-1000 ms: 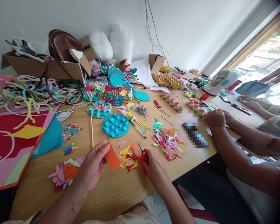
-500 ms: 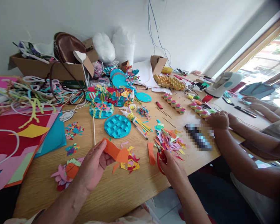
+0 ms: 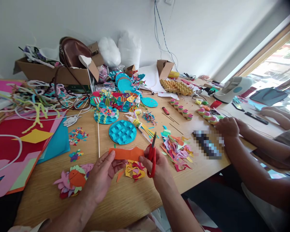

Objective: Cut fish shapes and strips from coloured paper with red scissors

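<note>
An orange paper strip [image 3: 127, 154] is stretched between my two hands, above the table. My left hand [image 3: 107, 172] pinches its left end between thumb and fingers. At the strip's right end, my right hand [image 3: 157, 166] grips the paper and also holds red-handled scissors [image 3: 151, 158], their blades pointing up. Beneath the strip lies a small heap of yellow and red scraps [image 3: 135, 170]. Paper fish shapes [image 3: 74, 178] are piled left of my left hand. A blue woven paper disc [image 3: 122, 131] rests just beyond the strip.
Colored scraps [image 3: 176, 148] lie right of my right hand. Glue bottles [image 3: 135, 121] and a wooden stick [image 3: 98, 138] are farther back. Large colored sheets [image 3: 16, 129] cover the left side. Another person's hands [image 3: 228, 127] rest at the right table edge.
My right hand has moved left and up with the scissors, taking hold of the orange strip's right end. The strip is now straighter and more level. The orange piece beside the scissors no longer lies there.
</note>
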`<state>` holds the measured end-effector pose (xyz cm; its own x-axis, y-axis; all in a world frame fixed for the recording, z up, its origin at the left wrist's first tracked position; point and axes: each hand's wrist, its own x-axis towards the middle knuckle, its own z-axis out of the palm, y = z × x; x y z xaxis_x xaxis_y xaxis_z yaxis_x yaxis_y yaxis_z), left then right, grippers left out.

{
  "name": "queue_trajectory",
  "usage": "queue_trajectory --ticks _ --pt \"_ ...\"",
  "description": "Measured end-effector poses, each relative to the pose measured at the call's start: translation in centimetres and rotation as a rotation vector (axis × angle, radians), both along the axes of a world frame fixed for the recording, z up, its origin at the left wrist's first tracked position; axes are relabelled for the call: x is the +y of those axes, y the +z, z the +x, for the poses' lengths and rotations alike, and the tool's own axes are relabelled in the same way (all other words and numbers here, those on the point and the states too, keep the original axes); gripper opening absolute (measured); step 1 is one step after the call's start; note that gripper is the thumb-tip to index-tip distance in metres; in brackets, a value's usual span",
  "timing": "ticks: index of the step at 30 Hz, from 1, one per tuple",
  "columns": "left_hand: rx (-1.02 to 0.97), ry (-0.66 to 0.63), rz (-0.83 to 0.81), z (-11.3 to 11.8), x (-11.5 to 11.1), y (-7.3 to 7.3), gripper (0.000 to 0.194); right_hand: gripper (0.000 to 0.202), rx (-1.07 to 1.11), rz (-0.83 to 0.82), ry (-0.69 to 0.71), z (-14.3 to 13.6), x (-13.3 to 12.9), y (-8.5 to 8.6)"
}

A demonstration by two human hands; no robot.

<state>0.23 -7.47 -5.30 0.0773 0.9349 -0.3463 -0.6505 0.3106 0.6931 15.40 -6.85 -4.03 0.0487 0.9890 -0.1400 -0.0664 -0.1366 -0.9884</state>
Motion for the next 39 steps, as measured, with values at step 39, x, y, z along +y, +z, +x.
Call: queue_trajectory --ticks 39 --pt "0.302 -0.009 0.159 -0.7 0.9 1.2 0.006 0.029 0.079 -0.057 0.223 -3.3 0.3 -0.9"
